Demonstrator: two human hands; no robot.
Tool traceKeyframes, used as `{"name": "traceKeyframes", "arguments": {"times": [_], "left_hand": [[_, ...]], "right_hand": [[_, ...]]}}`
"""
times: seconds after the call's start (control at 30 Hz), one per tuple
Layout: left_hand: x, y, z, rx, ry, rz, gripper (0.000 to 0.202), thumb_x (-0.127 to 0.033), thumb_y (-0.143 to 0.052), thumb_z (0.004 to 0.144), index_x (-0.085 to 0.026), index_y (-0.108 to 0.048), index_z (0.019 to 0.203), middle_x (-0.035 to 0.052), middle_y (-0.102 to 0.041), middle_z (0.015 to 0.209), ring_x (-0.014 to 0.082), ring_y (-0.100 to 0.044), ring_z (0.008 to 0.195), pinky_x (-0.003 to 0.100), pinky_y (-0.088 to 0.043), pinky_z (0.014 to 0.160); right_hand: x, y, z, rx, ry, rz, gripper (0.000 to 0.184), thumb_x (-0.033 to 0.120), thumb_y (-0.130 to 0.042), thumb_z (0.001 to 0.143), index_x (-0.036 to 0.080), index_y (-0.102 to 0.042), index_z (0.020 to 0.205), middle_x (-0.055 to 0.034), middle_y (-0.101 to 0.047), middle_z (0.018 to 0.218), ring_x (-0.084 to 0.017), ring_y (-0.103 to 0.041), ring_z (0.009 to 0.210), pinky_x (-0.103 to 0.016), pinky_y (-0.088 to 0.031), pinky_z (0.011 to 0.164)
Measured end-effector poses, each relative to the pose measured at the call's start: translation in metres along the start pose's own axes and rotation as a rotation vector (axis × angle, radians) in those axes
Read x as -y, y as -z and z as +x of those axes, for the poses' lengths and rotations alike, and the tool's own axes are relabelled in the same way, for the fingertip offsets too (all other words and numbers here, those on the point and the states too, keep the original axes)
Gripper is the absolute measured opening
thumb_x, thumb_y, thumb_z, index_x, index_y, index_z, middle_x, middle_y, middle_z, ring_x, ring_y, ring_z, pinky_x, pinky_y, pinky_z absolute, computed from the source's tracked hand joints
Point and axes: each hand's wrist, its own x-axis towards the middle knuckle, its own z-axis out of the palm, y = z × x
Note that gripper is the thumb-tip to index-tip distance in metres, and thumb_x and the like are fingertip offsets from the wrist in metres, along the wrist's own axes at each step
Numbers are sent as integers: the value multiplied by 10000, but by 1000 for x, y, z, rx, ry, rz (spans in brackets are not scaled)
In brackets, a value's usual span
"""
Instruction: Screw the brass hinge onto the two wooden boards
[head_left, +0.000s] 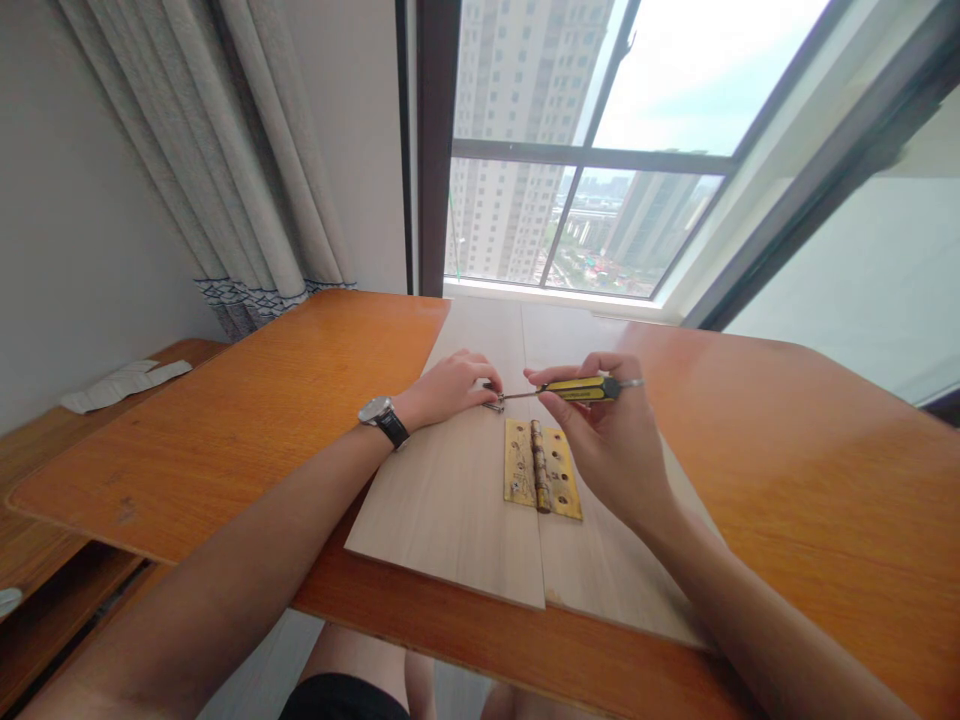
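In my right hand [611, 430] is a screwdriver [579, 389] with a yellow and black handle, held nearly level so that its shaft points left. The shaft's tip meets some small screws [495, 402] at the fingertips of my left hand [456, 386]. Those left fingers are pinched together around a screw, partly hidden by them. Nearer to me, a worn brass hinge [541, 468] lies opened flat across the seam between two pale wooden boards [450, 530]. A screw head shows in its left leaf, while the right leaf has bare holes.
Under the boards is an orange-brown wooden table [810, 480]. A window [585, 220] stands beyond its far edge, and a grey curtain [225, 130] hangs at the left. White paper strips [124, 385] lie on a lower wooden surface at the far left.
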Motion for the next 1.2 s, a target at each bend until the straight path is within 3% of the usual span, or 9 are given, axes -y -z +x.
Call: {"name": "traceKeyframes", "arguments": {"times": [1.2], "left_hand": [[-1,-3,0,-34,3,8,72,-168,-728,883,-195,-760,941,41,-724,987,216,-651,999,340,-495,938]], "right_hand": [[-1,1,1,-34,8,49,295,235,-678,927,293,-406,1027,-18,-760,1028,-211,-747,1018,-489,-565,1005]]}}
